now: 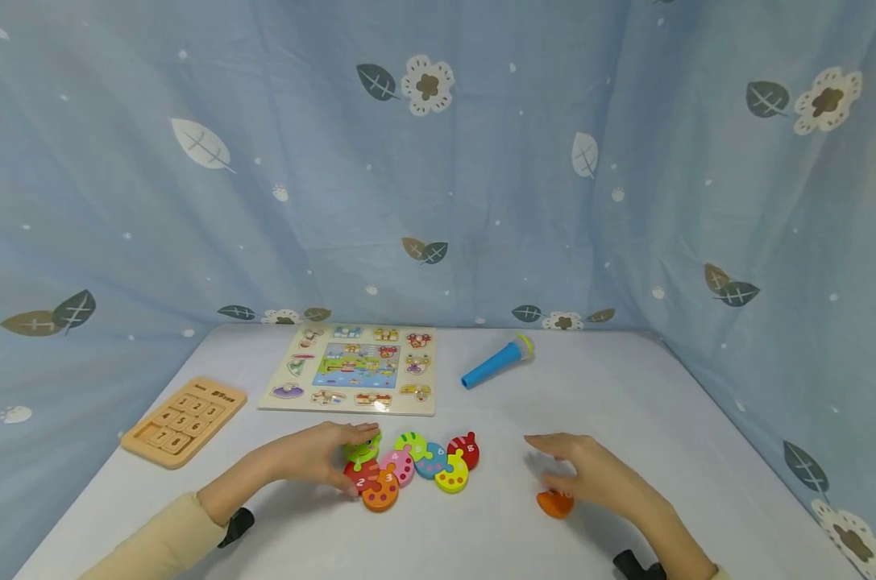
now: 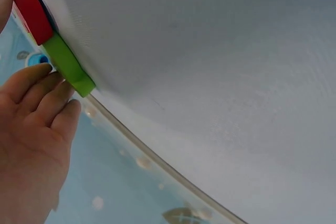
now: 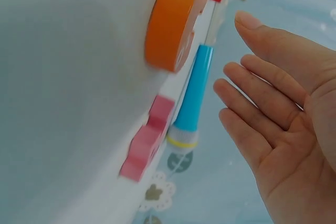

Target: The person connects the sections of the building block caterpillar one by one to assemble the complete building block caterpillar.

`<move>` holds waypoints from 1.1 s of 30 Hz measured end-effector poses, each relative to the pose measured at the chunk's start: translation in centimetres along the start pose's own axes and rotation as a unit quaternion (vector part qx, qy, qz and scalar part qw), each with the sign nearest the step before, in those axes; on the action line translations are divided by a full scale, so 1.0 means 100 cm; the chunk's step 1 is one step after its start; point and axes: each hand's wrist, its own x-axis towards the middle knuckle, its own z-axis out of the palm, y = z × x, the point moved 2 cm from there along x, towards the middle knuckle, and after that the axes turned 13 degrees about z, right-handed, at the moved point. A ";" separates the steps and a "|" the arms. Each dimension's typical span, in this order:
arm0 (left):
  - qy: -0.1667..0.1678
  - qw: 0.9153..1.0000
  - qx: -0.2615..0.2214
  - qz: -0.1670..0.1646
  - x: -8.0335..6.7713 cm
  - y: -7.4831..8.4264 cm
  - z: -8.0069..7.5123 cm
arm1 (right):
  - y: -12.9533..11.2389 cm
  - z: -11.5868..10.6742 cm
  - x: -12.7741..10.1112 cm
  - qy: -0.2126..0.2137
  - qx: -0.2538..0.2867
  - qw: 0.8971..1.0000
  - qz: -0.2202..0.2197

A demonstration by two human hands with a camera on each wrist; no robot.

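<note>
A numbered wooden caterpillar puzzle (image 1: 433, 461) lies joined in a wavy row on the table. My left hand (image 1: 320, 455) is at its left end, fingers extended along the green head piece (image 2: 68, 65) and thumb by the red piece 2 (image 1: 361, 475). Further right, a loose orange piece (image 1: 555, 505) lies beneath my right hand (image 1: 593, 475), which hovers with fingers apart. The right wrist view shows that palm facing the orange piece, nothing held. A pink piece (image 3: 147, 142) also lies there, hidden by the hand in the head view.
Behind the caterpillar lies a picture peg puzzle board (image 1: 350, 407). A blue toy microphone (image 1: 496, 364) lies to its right. A wooden number tray (image 1: 184, 420) sits at the left edge of the white table (image 1: 481, 532). Blue patterned cloth (image 1: 481, 177) hangs behind.
</note>
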 end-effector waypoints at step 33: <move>-0.010 1.000 -0.001 0.004 0.007 0.000 0.000 | 0.066 -0.015 -0.009 0.044 -0.049 0.997 0.038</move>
